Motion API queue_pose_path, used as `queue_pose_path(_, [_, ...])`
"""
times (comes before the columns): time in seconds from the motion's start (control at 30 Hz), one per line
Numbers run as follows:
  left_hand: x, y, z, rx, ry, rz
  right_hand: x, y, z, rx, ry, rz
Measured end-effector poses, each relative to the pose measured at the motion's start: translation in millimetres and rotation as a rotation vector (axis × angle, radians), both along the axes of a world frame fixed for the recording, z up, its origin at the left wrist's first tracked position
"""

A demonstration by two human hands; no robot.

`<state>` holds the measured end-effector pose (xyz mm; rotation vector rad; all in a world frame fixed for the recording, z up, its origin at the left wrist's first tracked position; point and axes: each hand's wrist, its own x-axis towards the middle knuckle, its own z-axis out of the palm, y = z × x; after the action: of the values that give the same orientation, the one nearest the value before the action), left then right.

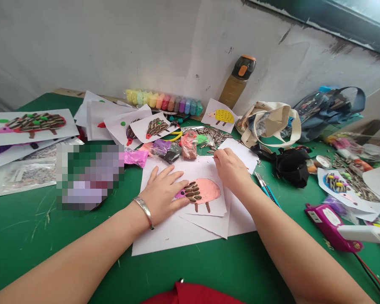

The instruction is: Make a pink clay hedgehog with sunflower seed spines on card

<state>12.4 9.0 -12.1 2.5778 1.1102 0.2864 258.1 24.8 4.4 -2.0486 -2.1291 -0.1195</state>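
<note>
My left hand (164, 192) lies flat with fingers spread on a white paper card. On the card is a hedgehog picture (210, 190) with a pink clay body, a purple face and brown legs. Rows of striped sunflower seeds (194, 192) cover the body's left part, beside my left fingertips. My right hand (229, 166) is above the card's upper right edge, its fingers pinched together. A small dark bit shows at those fingertips, too small to make out. Just beyond lies a loose pile of sunflower seeds (220, 137).
Clay packets (189, 145) lie behind the card. Finished hedgehog cards (34, 124) are stacked left. A box cutter (267, 190), a cloth bag (269, 122) and a magenta device (332, 226) stand right. A bottle (237, 82) and a colour row of clay (164, 102) line the wall.
</note>
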Motion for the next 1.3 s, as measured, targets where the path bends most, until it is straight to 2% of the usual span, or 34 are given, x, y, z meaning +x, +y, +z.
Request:
queue_pose_path(0.07, [0.3,-0.2,0.2,-0.001,-0.008,0.001,-3.1,-23.2,12.8,-0.009,0.159,0.025])
queue_pose_path(0.17, [1.3,-0.5,0.1,-0.004,-0.007,0.005,-9.2,-61.5,23.3,-0.1,0.373,0.218])
queue_pose_path(0.23, [2.0,-0.6,-0.1,-0.005,-0.004,0.007,-13.9,-81.1,21.6,-0.148,0.446,0.317])
queue_pose_path(0.33, [2.9,-0.7,-0.8,-0.001,0.003,0.007,-20.6,-94.7,12.3,-0.208,0.47,0.368])
queue_pose_path(0.5, [3.4,-1.4,-0.1,0.009,0.03,0.01,-25.0,-92.3,1.6,-0.149,0.503,0.427])
queue_pose_path(0.83, [4.4,-0.1,4.6,-0.035,0.067,0.006,-22.6,-89.1,-2.9,-0.142,0.588,0.455])
queue_pose_path(1.0, [4.2,-0.1,4.0,-0.041,0.067,0.007,-21.9,-86.2,-5.8,-0.141,0.565,0.425])
queue_pose_path(1.3, [3.9,0.4,2.8,-0.032,0.056,-0.002,-25.1,-83.9,-8.9,-0.088,0.496,0.465])
